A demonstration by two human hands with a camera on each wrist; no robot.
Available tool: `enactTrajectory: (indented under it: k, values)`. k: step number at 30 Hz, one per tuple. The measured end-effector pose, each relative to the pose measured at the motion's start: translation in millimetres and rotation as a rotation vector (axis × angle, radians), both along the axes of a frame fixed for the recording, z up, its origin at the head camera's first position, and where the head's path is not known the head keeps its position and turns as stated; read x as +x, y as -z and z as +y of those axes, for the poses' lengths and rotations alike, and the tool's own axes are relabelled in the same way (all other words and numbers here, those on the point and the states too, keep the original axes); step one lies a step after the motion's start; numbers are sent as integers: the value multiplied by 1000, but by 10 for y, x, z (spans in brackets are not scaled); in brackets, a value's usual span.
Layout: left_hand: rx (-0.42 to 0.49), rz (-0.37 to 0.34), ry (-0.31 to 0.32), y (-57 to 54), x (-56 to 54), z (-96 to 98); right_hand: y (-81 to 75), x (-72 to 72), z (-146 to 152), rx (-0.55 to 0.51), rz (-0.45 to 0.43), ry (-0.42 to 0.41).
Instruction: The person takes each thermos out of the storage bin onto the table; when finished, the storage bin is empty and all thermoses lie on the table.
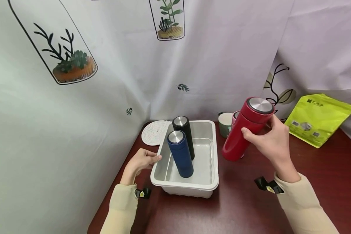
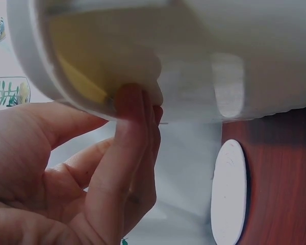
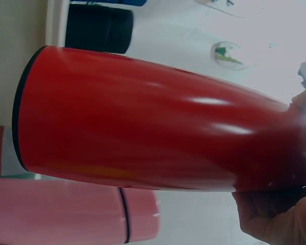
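Note:
My right hand [image 1: 271,142] grips a red thermos bottle [image 1: 240,135] near its steel-topped lid. The bottle is tilted in the air, just right of a white plastic bin [image 1: 190,186], its base toward the bin's side. With thumb and fingers, my left hand [image 1: 142,160] pinches the bin's left rim; in the left wrist view the fingers [image 2: 127,138] press on its outer wall. Inside the bin stand a blue thermos [image 1: 181,159] and, behind it, a black thermos [image 1: 188,135]. A pink thermos [image 3: 66,209], mostly hidden behind the red one in the head view, stands on the table.
A pale green mug [image 1: 224,124] stands behind the red bottle. Behind the bin's left side lies a round white woven mat [image 1: 153,133]. A bright green-yellow pouch [image 1: 317,118] leans at the back right. A printed curtain [image 1: 120,65] borders the dark red table [image 1: 260,208].

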State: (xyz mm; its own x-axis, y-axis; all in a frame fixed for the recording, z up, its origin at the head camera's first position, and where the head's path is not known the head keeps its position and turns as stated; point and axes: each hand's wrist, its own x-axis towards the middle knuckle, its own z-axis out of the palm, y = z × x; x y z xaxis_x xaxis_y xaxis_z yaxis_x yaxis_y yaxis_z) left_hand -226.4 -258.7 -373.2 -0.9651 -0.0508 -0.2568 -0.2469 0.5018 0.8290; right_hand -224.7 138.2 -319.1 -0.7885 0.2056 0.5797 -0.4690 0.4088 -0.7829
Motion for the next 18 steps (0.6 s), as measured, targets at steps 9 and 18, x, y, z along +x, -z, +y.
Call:
enactTrajectory:
  k: [9, 18]
  values:
    - [-22, -3, -23, -7, 2, -9, 221, -58, 90, 83, -56, 42]
    - [-8, -1, -24, -8, 0, 17, 472, -125, 259, 134, -156, 107]
